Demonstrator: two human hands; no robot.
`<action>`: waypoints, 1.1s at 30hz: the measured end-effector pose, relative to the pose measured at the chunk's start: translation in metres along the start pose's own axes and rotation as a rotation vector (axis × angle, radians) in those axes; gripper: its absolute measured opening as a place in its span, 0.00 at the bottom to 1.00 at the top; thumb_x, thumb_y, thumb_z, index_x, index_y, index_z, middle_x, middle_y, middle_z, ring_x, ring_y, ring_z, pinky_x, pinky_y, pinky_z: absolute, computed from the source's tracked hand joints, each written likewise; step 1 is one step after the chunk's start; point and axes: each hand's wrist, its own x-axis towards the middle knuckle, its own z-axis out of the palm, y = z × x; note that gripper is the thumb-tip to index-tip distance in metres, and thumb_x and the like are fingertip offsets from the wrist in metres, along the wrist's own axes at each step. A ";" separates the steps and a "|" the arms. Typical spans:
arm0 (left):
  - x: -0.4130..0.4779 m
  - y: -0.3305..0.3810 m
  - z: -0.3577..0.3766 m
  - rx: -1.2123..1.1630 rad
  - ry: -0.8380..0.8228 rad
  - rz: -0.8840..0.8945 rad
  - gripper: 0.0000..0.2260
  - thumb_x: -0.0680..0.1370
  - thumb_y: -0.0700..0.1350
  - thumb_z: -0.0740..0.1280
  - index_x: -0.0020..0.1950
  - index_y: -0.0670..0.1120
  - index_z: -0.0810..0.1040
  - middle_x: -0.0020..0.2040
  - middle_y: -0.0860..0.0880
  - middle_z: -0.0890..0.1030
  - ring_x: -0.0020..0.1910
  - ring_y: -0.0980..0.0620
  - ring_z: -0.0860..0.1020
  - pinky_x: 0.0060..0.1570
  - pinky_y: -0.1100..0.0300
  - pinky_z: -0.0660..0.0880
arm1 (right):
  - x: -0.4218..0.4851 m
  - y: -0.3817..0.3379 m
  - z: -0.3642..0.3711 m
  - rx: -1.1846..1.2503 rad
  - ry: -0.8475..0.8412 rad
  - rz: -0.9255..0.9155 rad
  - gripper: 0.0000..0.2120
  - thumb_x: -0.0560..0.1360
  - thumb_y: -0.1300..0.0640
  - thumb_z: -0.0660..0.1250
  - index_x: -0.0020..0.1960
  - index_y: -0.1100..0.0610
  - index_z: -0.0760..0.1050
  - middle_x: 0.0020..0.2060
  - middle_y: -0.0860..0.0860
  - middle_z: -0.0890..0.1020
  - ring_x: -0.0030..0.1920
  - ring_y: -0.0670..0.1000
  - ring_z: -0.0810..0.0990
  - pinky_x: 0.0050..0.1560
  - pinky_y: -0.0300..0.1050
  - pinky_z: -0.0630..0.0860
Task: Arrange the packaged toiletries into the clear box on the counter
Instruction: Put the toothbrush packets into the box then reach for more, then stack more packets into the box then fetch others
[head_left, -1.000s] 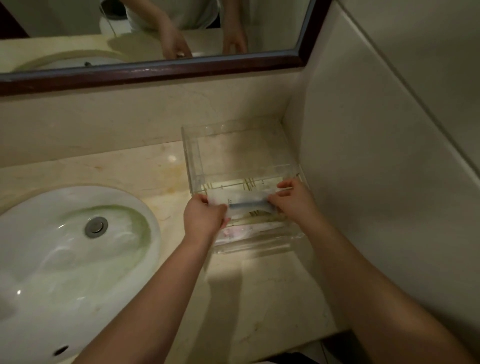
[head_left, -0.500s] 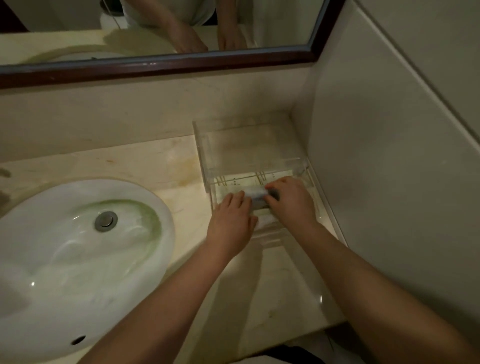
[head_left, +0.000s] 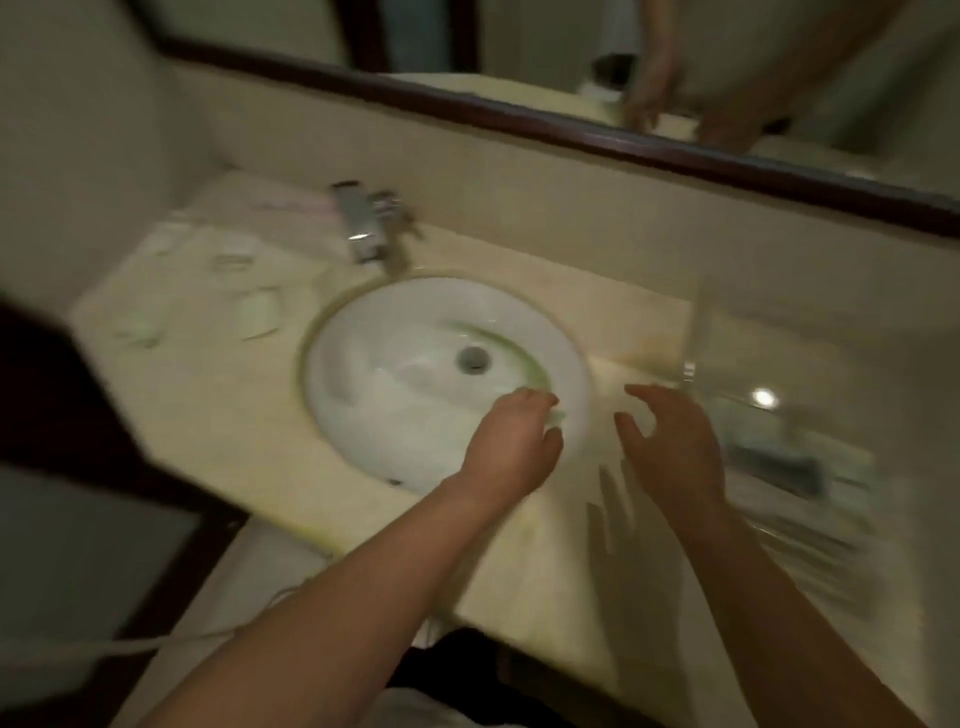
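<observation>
Hovering empty, fingers spread, left hand (head_left: 511, 447) over sink (head_left: 395, 374), right hand (head_left: 670, 447) beside clear box (head_left: 779, 415); faucet (head_left: 363, 223) behind.

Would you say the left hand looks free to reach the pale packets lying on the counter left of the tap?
Probably yes. The left hand hangs empty over the white oval sink, and only open basin and bare beige counter lie between it and the blurred pale packets.

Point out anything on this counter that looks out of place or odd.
Several small packets lie scattered on the counter left of the sink, far from the clear box at right. A greenish stain rings the basin. Blur hides finer detail.
</observation>
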 end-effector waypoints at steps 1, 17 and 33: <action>-0.011 -0.020 -0.015 -0.017 0.033 -0.061 0.19 0.77 0.44 0.62 0.68 0.44 0.73 0.65 0.43 0.75 0.65 0.44 0.72 0.65 0.54 0.68 | -0.001 -0.015 0.010 0.013 -0.057 -0.024 0.19 0.74 0.52 0.69 0.64 0.54 0.77 0.61 0.56 0.80 0.62 0.59 0.76 0.64 0.51 0.69; -0.012 -0.359 -0.242 -0.072 0.469 -0.652 0.12 0.77 0.39 0.60 0.56 0.44 0.80 0.56 0.44 0.80 0.52 0.46 0.79 0.44 0.59 0.71 | 0.071 -0.327 0.223 0.063 -0.458 -0.159 0.22 0.75 0.46 0.68 0.66 0.52 0.74 0.60 0.53 0.81 0.58 0.53 0.80 0.58 0.46 0.73; 0.044 -0.476 -0.279 -0.019 0.322 -0.862 0.25 0.70 0.50 0.73 0.62 0.43 0.71 0.59 0.41 0.76 0.58 0.39 0.73 0.55 0.47 0.73 | 0.115 -0.431 0.321 -0.127 -0.297 0.048 0.30 0.65 0.47 0.76 0.60 0.56 0.68 0.54 0.55 0.77 0.53 0.59 0.78 0.48 0.52 0.76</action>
